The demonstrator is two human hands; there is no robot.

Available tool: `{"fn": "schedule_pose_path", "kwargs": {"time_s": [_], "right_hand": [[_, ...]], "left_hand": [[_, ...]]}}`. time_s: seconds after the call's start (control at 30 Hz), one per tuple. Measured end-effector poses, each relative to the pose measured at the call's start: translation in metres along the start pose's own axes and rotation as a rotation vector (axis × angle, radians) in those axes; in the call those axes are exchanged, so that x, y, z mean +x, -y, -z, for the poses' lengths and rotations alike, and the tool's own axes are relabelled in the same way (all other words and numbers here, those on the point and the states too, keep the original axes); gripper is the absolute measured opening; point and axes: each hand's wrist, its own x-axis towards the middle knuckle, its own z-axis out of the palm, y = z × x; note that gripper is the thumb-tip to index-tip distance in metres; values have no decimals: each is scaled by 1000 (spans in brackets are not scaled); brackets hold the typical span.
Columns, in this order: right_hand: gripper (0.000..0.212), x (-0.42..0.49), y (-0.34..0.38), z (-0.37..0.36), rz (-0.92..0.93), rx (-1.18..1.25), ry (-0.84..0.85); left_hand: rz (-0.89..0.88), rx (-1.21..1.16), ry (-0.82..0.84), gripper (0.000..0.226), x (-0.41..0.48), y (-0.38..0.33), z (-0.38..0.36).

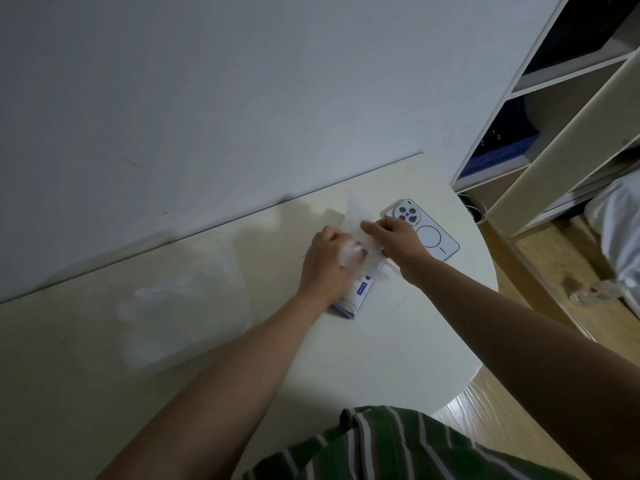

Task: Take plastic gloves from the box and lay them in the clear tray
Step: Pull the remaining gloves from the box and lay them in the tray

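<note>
Head view: left grip (323, 265) and right grip (394, 242) both pinch 1 glove (356, 216) above the box (360, 296); yanking could tear it.

White-blue box (358, 295), green striped shirt (398, 448)

A white phone (424, 230) lies back-up on the cream table (398, 341), with open shelves (568, 74) beyond.

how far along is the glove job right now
Done: the clear tray seems to hold at least one pale glove already, though hazily. In hand: the left hand holds the box while the right hand pinches a new glove above it. Left: laying that glove in the tray.
</note>
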Motion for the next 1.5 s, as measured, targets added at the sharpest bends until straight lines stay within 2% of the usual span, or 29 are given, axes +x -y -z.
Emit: {"fn": "schedule_pose_path", "kwargs": {"time_s": [0.07, 0.17, 0.23, 0.27, 0.4, 0.5, 0.57, 0.63, 0.7, 0.77, 0.83, 0.93, 1.07, 1.17, 1.23, 1.37, 1.43, 1.5], "right_hand": [[39, -6, -1, 1, 5, 94, 114], [52, -13, -3, 3, 40, 72, 266], [61, -18, -3, 1, 53, -4, 312], [63, -19, -4, -2, 57, -37, 283], [44, -16, -8, -12, 72, -130, -41], [28, -14, -9, -15, 175, -255, -122], [30, -13, -9, -19, 218, -371, -124], [37, -12, -9, -24, 213, -419, -88], [39, -10, -12, -28, 233, -498, -41], [32, -9, -18, -31, 272, -657, 34], [31, -8, -24, -36, 297, -896, 90], [33, -6, -23, -42, 326, -1185, 49], [28, -1, -23, -44, 222, -1450, 126], [25, -3, -24, -40, 275, -1286, 35], [22, -8, -17, -38, 340, -1059, -120], [20, -19, 6, -38, 367, -832, -362], [24, -25, 16, -41, 368, -545, -308], [37, -28, 25, -48, 283, -240, -129]], "left_hand": [[193, -221, -45, 26, 2, -1, -1], [467, -531, -67, 26, 6, 2, 0], [601, -714, -31, 27, 7, 6, 3], [631, -765, 1, 28, 6, 7, 5], [665, -872, -16, 25, 2, 12, 9], [683, -938, -73, 22, -1, 12, 16], [668, -942, -77, 16, -3, 15, 20], [625, -887, -4, 26, -6, 20, 23], [591, -818, 27, 24, -10, 21, 22], [604, -803, -77, 6, -12, 22, 23], [662, -850, -158, 15, -11, 21, 28], [705, -947, -168, 30, -9, 14, 40], [698, -1063, -238, 19, -7, 13, 54], [659, -1030, -231, 14, -10, 15, 67], [701, -965, -250, 14, -11, 22, 73], [704, -884, -259, 11, -11, 29, 81], [660, -956, -217, 10, -13, 26, 86], [626, -994, -189, 14, -16, 24, 92]]}}
